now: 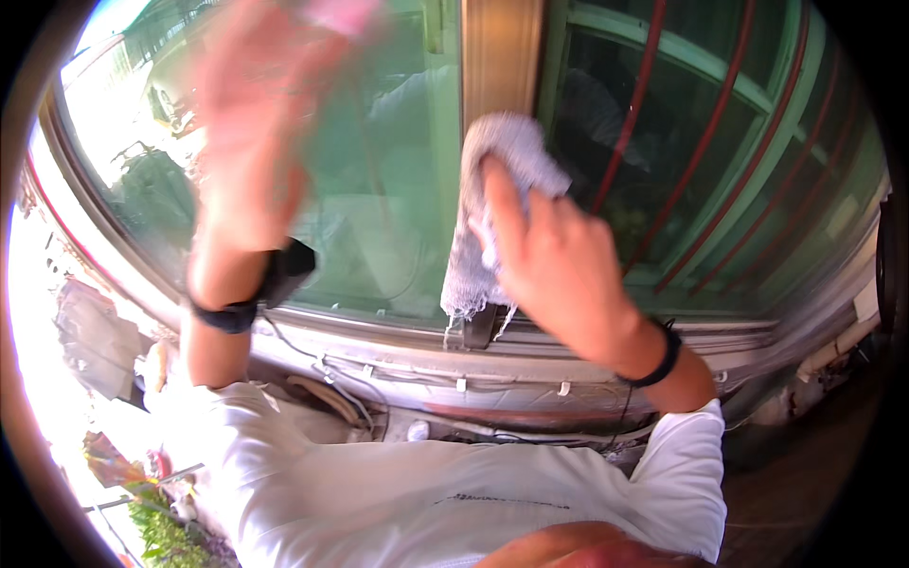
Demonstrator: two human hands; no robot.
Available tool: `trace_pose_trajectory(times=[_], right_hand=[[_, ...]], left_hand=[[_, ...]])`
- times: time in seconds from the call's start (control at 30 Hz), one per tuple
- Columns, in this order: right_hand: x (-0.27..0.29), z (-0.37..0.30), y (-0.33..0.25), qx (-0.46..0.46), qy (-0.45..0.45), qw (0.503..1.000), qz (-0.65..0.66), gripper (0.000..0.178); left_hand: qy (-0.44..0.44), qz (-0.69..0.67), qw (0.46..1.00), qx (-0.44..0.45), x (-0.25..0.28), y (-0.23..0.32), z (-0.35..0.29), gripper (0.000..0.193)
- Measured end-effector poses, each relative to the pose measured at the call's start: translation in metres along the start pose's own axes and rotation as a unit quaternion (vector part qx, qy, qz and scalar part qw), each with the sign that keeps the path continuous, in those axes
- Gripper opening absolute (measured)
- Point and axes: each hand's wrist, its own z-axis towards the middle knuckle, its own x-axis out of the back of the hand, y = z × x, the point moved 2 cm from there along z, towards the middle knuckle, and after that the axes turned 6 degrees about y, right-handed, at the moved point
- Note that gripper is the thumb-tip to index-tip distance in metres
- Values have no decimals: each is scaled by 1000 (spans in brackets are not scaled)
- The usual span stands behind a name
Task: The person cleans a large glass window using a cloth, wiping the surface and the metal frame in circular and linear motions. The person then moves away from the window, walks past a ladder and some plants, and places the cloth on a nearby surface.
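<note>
My right hand (559, 256) is closed on a frayed grey cloth (464, 251). The cloth lies against the brown metal upright (502, 57) between two window panes, and its ragged lower end hangs near the sill. Over the left glass pane (398, 237), my left hand (256, 123) is raised and smeared by motion, so its fingers cannot be made out. A blurred pink patch (346, 13) shows at its upper end; whether the hand holds it, I cannot tell. Dark bands circle both wrists, the left one with a black block on it.
Red bars (729, 85) run behind the right pane. Below the window, thin cables (492, 383) are clipped along the ledge (426, 364). A crumpled grey sheet (95, 336) is at the left, with green plants (170, 530) lower down. A pipe (833, 346) shows at the right.
</note>
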Motion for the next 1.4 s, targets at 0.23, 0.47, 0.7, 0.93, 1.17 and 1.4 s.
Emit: trace_pose_trajectory(times=[0.23,0.47,0.7,0.93,1.17,1.4], right_hand=[[-54,-94,-5,-54,15,984,167,51],[-60,-97,22,-90,112,946,291,55],[-42,-60,53,-117,149,981,-40,53],[-21,-95,95,-203,152,966,-52,51],[-8,-283,211,-553,99,800,-212,51],[-19,-290,124,-508,139,849,40,46]], left_hand=[[-157,-38,983,-90,-115,61,-60,81],[-89,38,992,-77,-137,60,-76,84],[-54,-40,997,35,-146,75,-78,81],[-33,-12,995,94,-153,89,-126,93],[-147,-210,958,125,-121,60,-149,102],[-131,-135,978,92,-138,56,-174,111]])
